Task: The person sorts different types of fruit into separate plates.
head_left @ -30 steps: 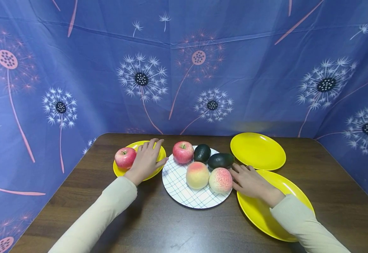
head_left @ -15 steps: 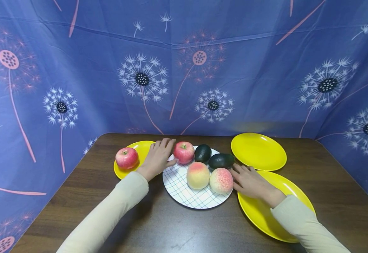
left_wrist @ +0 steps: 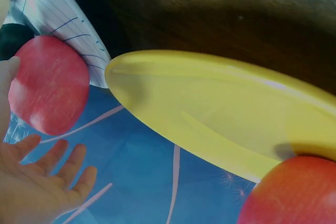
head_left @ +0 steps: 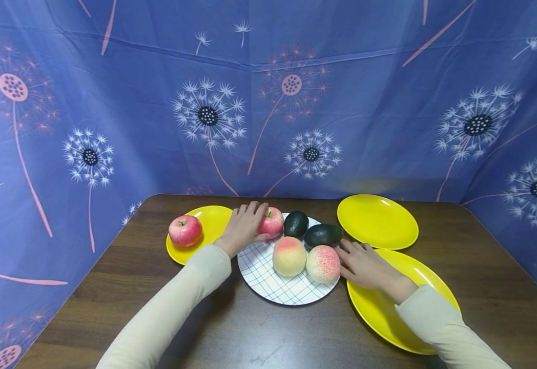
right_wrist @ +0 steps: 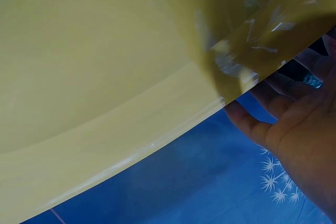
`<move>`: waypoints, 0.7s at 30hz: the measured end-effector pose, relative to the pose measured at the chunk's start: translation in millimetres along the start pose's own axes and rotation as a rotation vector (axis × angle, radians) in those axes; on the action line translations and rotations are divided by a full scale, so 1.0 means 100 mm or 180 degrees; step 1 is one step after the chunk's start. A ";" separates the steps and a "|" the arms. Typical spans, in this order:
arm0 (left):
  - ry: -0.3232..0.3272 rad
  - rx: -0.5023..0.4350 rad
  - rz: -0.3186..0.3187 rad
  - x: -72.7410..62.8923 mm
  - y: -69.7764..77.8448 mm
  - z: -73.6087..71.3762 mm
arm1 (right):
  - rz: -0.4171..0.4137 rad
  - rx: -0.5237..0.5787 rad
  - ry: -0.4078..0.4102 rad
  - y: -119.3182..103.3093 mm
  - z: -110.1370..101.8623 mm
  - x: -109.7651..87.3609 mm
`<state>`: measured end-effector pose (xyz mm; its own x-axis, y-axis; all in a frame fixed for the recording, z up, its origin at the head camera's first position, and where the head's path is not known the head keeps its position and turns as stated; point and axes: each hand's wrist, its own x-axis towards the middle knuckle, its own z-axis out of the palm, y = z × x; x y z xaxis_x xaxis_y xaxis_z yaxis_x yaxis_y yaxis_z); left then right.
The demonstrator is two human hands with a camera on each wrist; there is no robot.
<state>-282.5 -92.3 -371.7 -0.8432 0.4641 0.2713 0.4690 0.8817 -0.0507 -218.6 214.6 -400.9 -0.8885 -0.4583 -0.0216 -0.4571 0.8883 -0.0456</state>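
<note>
My left hand (head_left: 242,229) reaches over the left edge of the white checked plate (head_left: 259,279), beside a red apple (head_left: 273,224). In the left wrist view its fingers are spread, and the apple (left_wrist: 50,85) lies between them and the thumb, with a gap before the fingers. Two dark green avocados (head_left: 323,235) and two peaches (head_left: 289,256) share that plate. Against its right side, by the speckled peach (head_left: 324,264), my right hand (head_left: 369,266) rests with relaxed fingers over the large yellow plate (head_left: 402,323). Its fingertips are partly hidden in the right wrist view.
Another red apple (head_left: 185,230) sits on the small yellow plate (head_left: 215,220) at the left. At the back right lies another yellow plate (head_left: 376,220), close to the large one. A blue dandelion-print cloth (head_left: 365,102) hangs behind the brown wooden table (head_left: 250,333).
My left hand has moved right, from the small yellow plate and its apple to the apple on the checked plate. The right hand has stayed in place.
</note>
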 end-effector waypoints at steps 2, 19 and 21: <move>-0.0048 -0.0019 -0.0016 0.02 0.01 0.02 | -0.0007 -0.0005 0.0000 0.00 0.00 0.00; -0.0386 -0.0183 -0.0115 0.10 0.07 0.11 | -0.0032 -0.0021 0.0047 0.00 0.00 0.00; -0.0383 -0.0180 -0.0111 0.10 0.08 0.12 | -0.0024 -0.0020 0.0040 0.00 0.00 0.00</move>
<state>-290.4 -80.0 -381.3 -0.8830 0.4432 0.1544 0.4502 0.8929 0.0120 -218.5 214.2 -401.1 -0.8855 -0.4646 -0.0086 -0.4640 0.8850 -0.0395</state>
